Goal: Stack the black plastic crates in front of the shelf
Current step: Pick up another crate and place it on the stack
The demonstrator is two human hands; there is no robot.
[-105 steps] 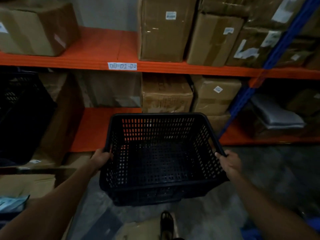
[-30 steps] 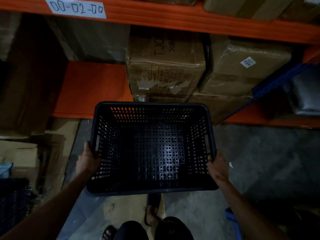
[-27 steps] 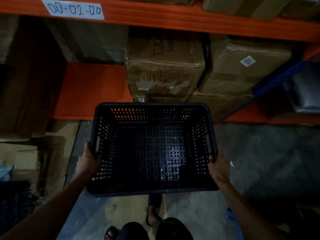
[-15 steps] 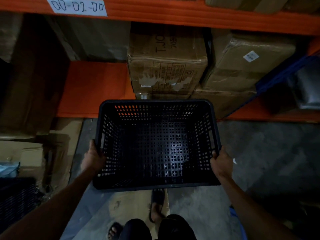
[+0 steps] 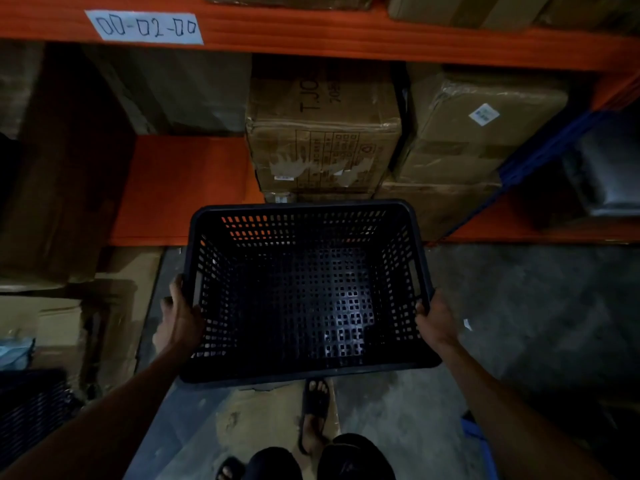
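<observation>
black perforated crate (image 5: 304, 292), upright, empty, before shelf (image 5: 180, 188)

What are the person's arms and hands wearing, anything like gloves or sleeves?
Nothing shows on them: the left hand and right hand are bare, without gloves, rings or a watch in view, and both forearms are uncovered, with no sleeves reaching into the picture.

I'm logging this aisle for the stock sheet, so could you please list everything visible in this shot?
black crate: one, black, empty, held over the floor before the shelf
second crate: one, black, lower left edge, partly seen
cardboard boxes: several, brown, on the shelf
shelf: one, orange with a blue brace
shelf label: one, white, reads 00-02-00
floor: grey concrete
sandalled feet: two, bottom centre
left hand: on the crate's left side
right hand: on its right side
</observation>
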